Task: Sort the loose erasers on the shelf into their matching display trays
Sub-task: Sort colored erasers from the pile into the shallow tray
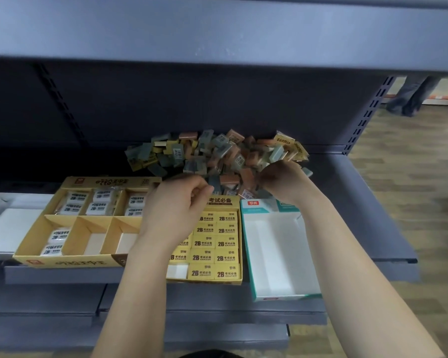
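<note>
A heap of loose erasers (217,156) in grey, orange and yellow wrappers lies at the back of the grey shelf (367,202). My left hand (173,205) hovers at the heap's near edge, fingers curled; what they hold is hidden. My right hand (282,182) reaches into the heap's right side with fingers curled among the erasers. In front sit three trays: a yellow divided tray (70,262) with white 2B erasers, a yellow tray (217,280) packed with yellow 2B erasers, and a white and teal tray (277,297) with nothing in it.
A white open box (8,228) stands at the far left of the shelf. An upper shelf (217,34) overhangs the work area. Wooden floor (411,177) lies to the right, where a person's legs (411,99) stand in the distance.
</note>
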`<state>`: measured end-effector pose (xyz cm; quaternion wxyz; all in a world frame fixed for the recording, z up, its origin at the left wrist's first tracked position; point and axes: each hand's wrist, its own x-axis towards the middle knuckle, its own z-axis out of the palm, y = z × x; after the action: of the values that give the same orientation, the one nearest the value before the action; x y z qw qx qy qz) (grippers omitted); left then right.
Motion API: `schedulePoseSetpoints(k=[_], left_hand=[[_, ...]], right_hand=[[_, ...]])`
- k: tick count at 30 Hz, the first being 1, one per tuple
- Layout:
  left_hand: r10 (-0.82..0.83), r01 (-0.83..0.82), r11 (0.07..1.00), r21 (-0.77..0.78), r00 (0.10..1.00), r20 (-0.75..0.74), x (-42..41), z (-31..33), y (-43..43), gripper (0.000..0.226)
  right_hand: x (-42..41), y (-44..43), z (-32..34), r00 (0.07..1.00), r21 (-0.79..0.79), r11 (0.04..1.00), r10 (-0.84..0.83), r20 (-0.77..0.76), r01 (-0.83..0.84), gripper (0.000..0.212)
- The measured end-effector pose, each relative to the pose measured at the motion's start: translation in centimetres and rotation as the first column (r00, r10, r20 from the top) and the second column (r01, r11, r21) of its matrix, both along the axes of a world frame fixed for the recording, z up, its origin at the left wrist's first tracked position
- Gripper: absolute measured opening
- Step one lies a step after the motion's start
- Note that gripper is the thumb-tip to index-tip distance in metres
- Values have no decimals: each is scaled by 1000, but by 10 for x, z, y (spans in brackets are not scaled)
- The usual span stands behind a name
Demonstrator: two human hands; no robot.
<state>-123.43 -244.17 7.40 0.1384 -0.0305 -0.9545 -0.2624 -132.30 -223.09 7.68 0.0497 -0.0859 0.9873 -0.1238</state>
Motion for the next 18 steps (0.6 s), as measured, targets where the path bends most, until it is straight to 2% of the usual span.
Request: schedulePoseSetpoints(k=[6,9,12,18], left_hand=[[-7,7,1000,6,1000,-15,0,-1,3,25],[-6,6,1000,9,1000,-21,1,-1,2,24],[-5,6,1000,15,1000,-19,2,-2,2,24],[-3,3,999,34,1000,-15,3,-3,2,23]], right_hand=[[0,4,-5,1000,-35,999,-10,28,11,28],[0,8,-5,999,-138,990,1,35,3,22],[1,11,-1,999,-180,984,-6,32,12,26],[5,16,4,1000,-142,990,-7,-25,3,30]])
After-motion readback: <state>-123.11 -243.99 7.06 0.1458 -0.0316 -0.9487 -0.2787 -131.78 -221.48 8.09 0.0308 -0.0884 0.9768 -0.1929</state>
